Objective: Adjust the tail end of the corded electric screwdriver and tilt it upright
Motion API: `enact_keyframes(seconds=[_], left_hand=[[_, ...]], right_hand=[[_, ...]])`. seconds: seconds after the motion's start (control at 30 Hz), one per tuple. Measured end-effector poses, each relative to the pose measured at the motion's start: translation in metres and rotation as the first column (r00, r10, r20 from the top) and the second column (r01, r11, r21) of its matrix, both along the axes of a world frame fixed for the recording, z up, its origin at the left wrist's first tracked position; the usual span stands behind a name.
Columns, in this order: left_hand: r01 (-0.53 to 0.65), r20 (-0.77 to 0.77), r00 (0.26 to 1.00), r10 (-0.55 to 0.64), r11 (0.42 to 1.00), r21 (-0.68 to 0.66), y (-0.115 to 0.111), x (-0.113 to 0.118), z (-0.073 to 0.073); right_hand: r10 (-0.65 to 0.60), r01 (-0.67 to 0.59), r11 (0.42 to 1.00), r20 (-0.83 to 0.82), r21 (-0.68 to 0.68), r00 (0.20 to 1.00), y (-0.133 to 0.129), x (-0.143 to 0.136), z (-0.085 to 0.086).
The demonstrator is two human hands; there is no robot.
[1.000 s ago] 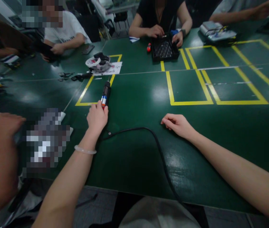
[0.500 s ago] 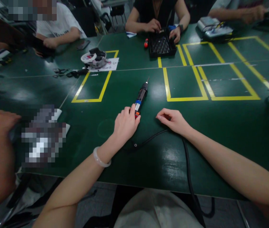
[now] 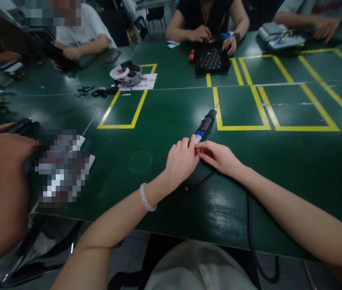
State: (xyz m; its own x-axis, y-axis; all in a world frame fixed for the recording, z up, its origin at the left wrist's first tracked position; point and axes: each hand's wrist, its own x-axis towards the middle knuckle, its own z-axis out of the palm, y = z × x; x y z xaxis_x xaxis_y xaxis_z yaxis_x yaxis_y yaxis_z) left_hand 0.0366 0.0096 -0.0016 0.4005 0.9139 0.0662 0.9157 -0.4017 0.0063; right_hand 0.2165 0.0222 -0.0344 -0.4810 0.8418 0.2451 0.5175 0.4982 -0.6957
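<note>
The left hand (image 3: 181, 159) wraps the rear of the electric screwdriver (image 3: 205, 125), its bit toward one o'clock, while the right hand (image 3: 224, 157) at three o'clock has narrowed fingers by the orange end — gripping or not, I cannot tell. Best support both ends, with the black cable (image 3: 203, 182) slack — no brand is readable, and writing on the paper (image 3: 149, 82) at eleven o'clock is illegible.

One screwdriver (image 3: 206, 124), two bare hands (image 3: 182, 160), one bracelet (image 3: 147, 197), one tray (image 3: 213, 71); perhaps five co-workers (image 3: 82, 30), dimly seen.
</note>
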Motion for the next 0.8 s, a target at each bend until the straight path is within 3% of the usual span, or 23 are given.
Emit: enact_keyframes(seconds=[0.17,0.3,0.37,0.43,0.5,0.57,0.67,0.8], left_hand=[[0.005,0.042,0.999,-0.005,1.000,-0.011,0.000,-0.003,-0.001],[0.019,0.068,0.998,-0.017,0.999,-0.035,0.000,-0.008,-0.003],[0.027,0.078,0.997,-0.025,0.999,-0.034,0.000,-0.009,-0.004],[0.030,0.085,0.996,-0.027,0.999,-0.034,0.000,-0.010,-0.004],[0.032,0.090,0.996,-0.029,0.999,-0.033,0.000,-0.010,-0.004],[0.036,0.091,0.995,-0.033,0.999,-0.023,0.000,-0.010,-0.005],[0.043,0.090,0.995,-0.043,0.999,-0.004,0.000,-0.011,-0.007],[0.043,0.083,0.996,-0.042,0.999,-0.015,0.001,-0.012,-0.007]], right_hand=[[-0.008,0.008,1.000,-0.002,-0.031,1.000,-0.001,-0.002,0.003],[-0.089,0.059,0.976,-0.141,-0.208,0.986,-0.002,-0.005,0.008],[-0.155,0.041,0.914,-0.254,-0.403,0.955,-0.001,-0.006,0.010],[-0.227,-0.011,0.807,-0.327,-0.591,0.917,0.000,-0.007,0.012],[-0.279,-0.066,0.708,-0.365,-0.703,0.888,0.001,-0.006,0.013],[-0.316,-0.103,0.651,-0.393,-0.752,0.864,0.002,-0.005,0.015],[-0.355,-0.123,0.610,-0.410,-0.782,0.840,0.002,-0.005,0.015],[-0.369,-0.123,0.614,-0.421,-0.780,0.829,0.002,-0.006,0.013]])
